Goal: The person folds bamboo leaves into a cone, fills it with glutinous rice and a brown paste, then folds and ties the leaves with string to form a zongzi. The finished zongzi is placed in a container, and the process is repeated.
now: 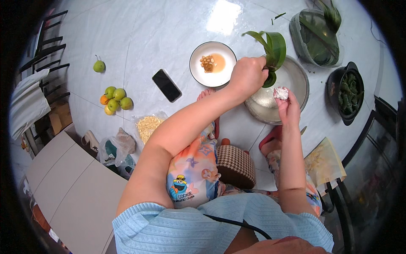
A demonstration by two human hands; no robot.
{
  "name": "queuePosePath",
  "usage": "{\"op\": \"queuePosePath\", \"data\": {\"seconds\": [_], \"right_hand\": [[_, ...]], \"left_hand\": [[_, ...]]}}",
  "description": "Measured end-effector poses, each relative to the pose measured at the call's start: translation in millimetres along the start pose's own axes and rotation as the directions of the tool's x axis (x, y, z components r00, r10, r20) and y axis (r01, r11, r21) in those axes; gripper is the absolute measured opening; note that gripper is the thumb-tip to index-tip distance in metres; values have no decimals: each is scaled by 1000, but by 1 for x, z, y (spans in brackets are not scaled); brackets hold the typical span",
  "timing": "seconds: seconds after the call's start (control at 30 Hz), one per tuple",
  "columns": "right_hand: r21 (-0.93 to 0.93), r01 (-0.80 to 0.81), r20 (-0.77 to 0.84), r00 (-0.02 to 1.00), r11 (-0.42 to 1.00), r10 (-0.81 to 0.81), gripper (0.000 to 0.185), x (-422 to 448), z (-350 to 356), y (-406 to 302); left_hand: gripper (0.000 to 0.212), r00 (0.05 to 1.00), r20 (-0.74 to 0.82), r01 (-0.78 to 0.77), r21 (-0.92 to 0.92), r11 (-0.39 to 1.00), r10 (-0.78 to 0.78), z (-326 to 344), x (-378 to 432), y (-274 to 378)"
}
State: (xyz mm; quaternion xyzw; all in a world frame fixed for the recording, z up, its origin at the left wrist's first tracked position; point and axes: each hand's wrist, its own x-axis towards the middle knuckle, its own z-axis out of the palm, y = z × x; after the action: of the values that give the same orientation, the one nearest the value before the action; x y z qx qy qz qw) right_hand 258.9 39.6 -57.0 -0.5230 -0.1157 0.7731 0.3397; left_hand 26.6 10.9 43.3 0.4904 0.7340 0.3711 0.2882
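Observation:
My left hand grips folded long green leaves above the left side of a metal basin. One leaf is rolled into a loop below my fist, its inside hidden from here. My right hand, over the basin's front right side, holds a clump of white rice on its fingertips. More white rice lies in the basin, partly under my left hand. Left of the basin, a dark-rimmed white dish holds peanuts, a brown lump and some brownish liquid.
On the tiled floor, a phone, green and yellow fruits and a bag of yellow grains lie left. Rightward stand a clear plastic tub of leaves and a black pot with leaf-wrapped parcels. A checked stool sits between my legs.

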Motion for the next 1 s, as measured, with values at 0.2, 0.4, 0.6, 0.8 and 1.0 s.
{"op": "queuePosePath", "data": {"seconds": [0.2, 0.4, 0.6, 0.8, 1.0], "right_hand": [[-72, 147, 41, 989, 986, -144, 27, -40, 57, -26], [-207, 161, 16, 987, 965, -161, 29, -50, 81, -19], [-240, 154, -11, 987, 958, -162, 31, -46, 89, -5], [-284, 124, -66, 987, 951, -148, 31, -53, 102, -8], [-297, 341, 8, 935, 892, -355, 29, -39, 69, -7]], "left_hand": [[8, 1000, 8, -16, 67, 998, 15, 22, 1, -12], [8, 1000, -3, -15, 94, 995, 16, 36, 3, -19], [7, 1000, 4, 10, 110, 994, -11, 38, 4, -23], [8, 998, 23, 54, 101, 993, -56, 36, 3, -28], [9, 997, 0, 74, 50, 996, -75, 28, 3, -34]]}}
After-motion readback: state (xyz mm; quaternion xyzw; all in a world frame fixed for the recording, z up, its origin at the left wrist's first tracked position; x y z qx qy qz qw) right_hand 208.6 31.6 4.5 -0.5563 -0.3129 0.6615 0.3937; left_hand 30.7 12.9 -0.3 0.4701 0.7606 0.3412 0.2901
